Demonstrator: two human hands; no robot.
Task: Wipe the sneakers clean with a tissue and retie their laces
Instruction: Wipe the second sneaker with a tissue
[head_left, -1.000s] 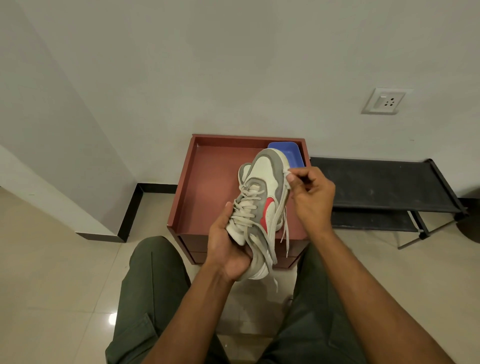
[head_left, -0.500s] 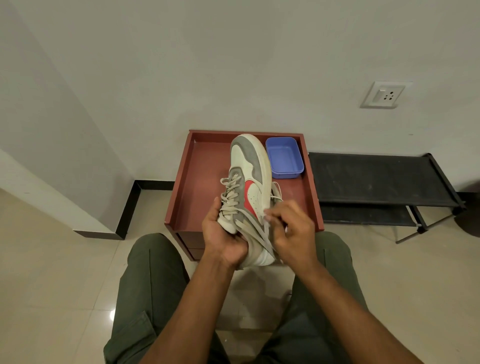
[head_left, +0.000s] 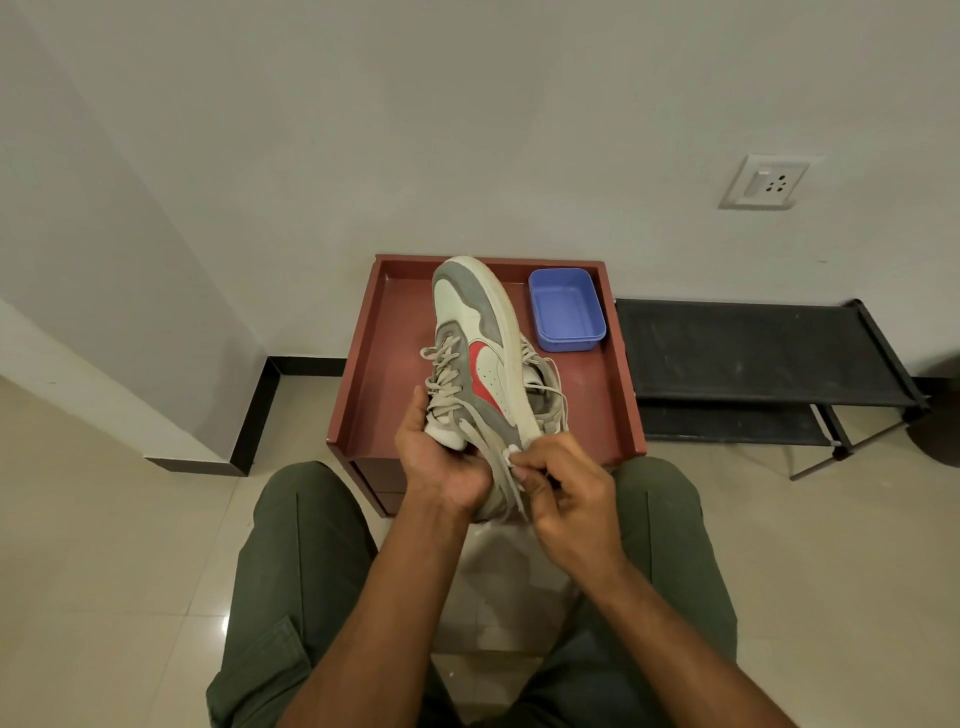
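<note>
Head view: grey-and-white leather sneaker (head_left: 480, 358) with red swoosh, gripped in left hand (head_left: 441, 462) above red-brown tray (head_left: 387, 364); right hand (head_left: 563, 493) pinches small white tissue wad (head_left: 511, 457) against sole edge. Risk: dangling loose laces (head_left: 506, 467) snagging the tissue.

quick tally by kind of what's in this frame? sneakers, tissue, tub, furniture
Sneakers: 2, held sneaker, second sneaker behind it
Tissue: 1, tissue
Tubs: 1, blue tub
Furniture: 2, red table, black rack
Total: 6
</note>
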